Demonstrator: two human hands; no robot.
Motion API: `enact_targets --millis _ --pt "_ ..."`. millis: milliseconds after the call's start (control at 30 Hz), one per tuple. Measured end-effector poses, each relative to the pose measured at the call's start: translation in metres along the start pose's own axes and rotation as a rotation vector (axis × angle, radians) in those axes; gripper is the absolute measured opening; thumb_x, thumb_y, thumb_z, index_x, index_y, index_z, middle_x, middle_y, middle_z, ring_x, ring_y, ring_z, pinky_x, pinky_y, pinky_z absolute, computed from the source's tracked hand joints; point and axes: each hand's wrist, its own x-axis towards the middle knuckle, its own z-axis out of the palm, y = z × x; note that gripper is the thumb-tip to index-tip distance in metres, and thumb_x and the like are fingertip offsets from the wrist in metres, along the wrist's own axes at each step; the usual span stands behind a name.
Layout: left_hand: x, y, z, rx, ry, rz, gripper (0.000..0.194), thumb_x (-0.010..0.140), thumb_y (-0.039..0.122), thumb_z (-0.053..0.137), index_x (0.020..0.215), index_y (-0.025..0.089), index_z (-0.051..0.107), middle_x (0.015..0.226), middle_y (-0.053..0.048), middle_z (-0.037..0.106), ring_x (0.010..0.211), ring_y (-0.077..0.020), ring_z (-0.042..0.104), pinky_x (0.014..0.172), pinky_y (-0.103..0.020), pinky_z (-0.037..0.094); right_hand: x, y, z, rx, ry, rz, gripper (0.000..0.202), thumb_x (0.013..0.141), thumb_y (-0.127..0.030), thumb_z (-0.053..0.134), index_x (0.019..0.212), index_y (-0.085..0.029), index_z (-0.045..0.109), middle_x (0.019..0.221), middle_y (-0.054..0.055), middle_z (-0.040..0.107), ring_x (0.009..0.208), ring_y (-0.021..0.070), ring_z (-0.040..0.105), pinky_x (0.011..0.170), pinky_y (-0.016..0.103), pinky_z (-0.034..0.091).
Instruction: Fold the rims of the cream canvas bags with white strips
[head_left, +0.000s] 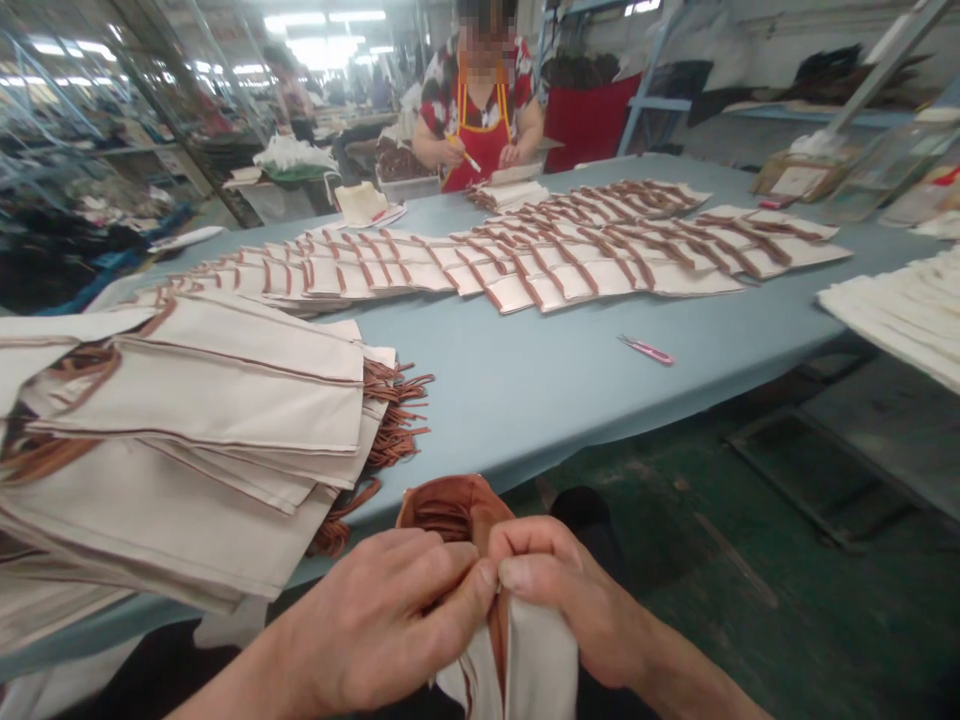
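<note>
Close to me, below the table's front edge, both hands pinch a cream fabric piece with brown lining (541,650). My left hand (405,610) has thumb and forefinger closed on its edge. Right beside it, my right hand (559,590) grips the same piece, fingertips nearly touching the left ones. Brown fabric opens out behind the fingers, with brown strips visible inside. Exactly what lies between the fingertips is hidden. To the left, a pile of similar cream pieces (240,390) rests on the table, brown cords (397,410) hanging out of its end.
Long overlapping rows of cream pieces with brown edging (540,260) cross the blue-grey table (480,390). A small pink-handled tool (649,350) lies near the front edge. Opposite stands a person in a red apron (480,130). White fabric (907,310) is stacked at the right.
</note>
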Motion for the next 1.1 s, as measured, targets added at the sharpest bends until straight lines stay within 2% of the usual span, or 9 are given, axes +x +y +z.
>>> enact_targets --millis 100,200,333,400,500,733,900,1000,1100 --pt "-0.001 0.006 -0.001 -0.125 0.095 -0.029 0.02 0.104 0.007 0.043 0.117 0.017 0.054 0.078 -0.003 0.071 0.062 -0.0145 0.063 0.059 -0.025 0.047 -0.001 -0.004 0.003 -0.183 0.025 -0.116 0.025 0.078 -0.039 0.057 0.065 -0.022 0.044 0.057 -0.007 0.035 0.052 0.0087 0.028 0.047 0.021 0.024" --pt "-0.003 0.013 -0.01 -0.332 0.127 -0.2 0.022 0.096 0.006 0.05 0.113 0.02 0.053 0.08 0.001 0.069 0.067 -0.0123 0.065 0.065 -0.022 0.048 -0.005 -0.014 0.007 -0.552 0.097 -0.364 0.015 0.077 -0.02 0.052 0.065 -0.022 0.044 0.057 -0.007 0.039 0.052 0.0093 0.035 0.05 0.023 0.026" --pt "-0.003 0.016 -0.024 -0.485 -0.048 -0.393 0.013 0.107 0.024 0.045 0.105 0.026 0.057 0.091 0.004 0.07 0.084 -0.0123 0.067 0.081 -0.022 0.047 -0.007 -0.023 0.01 -0.93 0.154 -0.758 0.019 0.077 -0.008 0.049 0.069 -0.023 0.042 0.057 -0.008 0.045 0.049 0.0087 0.038 0.052 0.024 0.029" --pt "0.0 0.015 -0.027 -0.48 -0.127 -0.391 0.032 0.113 0.035 0.033 0.095 0.023 0.058 0.086 0.003 0.067 0.081 -0.013 0.064 0.078 -0.023 0.045 -0.007 -0.024 0.01 -1.03 0.144 -0.831 0.02 0.079 -0.007 0.049 0.071 -0.024 0.042 0.056 -0.008 0.047 0.048 0.0092 0.039 0.051 0.025 0.029" --pt "0.004 0.012 -0.026 -0.399 -0.153 -0.337 0.051 0.114 0.045 0.021 0.082 0.02 0.052 0.076 0.002 0.06 0.07 -0.0135 0.057 0.069 -0.026 0.041 -0.008 -0.027 0.013 -1.118 0.145 -0.838 0.02 0.081 -0.007 0.049 0.071 -0.024 0.044 0.056 -0.007 0.052 0.048 0.0099 0.044 0.05 0.025 0.031" --pt "0.001 0.012 -0.027 -0.46 -0.107 -0.272 0.049 0.113 0.047 0.03 0.076 0.02 0.048 0.067 0.007 0.051 0.063 -0.0084 0.052 0.067 -0.023 0.037 -0.018 -0.036 0.022 -1.23 0.123 -0.765 0.018 0.08 -0.008 0.049 0.068 -0.022 0.052 0.058 -0.002 0.06 0.052 0.0113 0.054 0.054 0.026 0.035" --pt "-0.003 0.011 -0.023 -0.325 -0.001 -0.208 0.048 0.114 0.031 0.034 0.069 0.02 0.045 0.06 0.006 0.048 0.054 -0.0096 0.045 0.055 -0.026 0.032 -0.016 -0.033 0.016 -1.017 0.02 -0.563 0.014 0.08 -0.01 0.052 0.075 -0.02 0.061 0.066 -0.002 0.066 0.059 0.0106 0.058 0.059 0.023 0.037" --pt "-0.013 0.007 -0.013 -0.24 0.093 -0.235 0.049 0.112 0.027 0.042 0.063 0.021 0.041 0.054 0.006 0.043 0.049 -0.01 0.039 0.05 -0.028 0.025 -0.013 -0.026 0.009 -0.878 -0.035 -0.386 0.017 0.084 -0.011 0.05 0.075 -0.019 0.062 0.063 -0.005 0.057 0.055 0.0086 0.049 0.053 0.021 0.032" --pt "-0.022 0.003 -0.006 -0.27 0.128 -0.266 0.051 0.111 0.03 0.044 0.061 0.021 0.041 0.051 0.007 0.042 0.047 -0.0097 0.037 0.048 -0.028 0.025 -0.01 -0.021 0.005 -0.808 -0.044 -0.342 0.018 0.084 -0.011 0.051 0.072 -0.019 0.061 0.058 -0.007 0.049 0.05 0.0071 0.041 0.049 0.02 0.028"
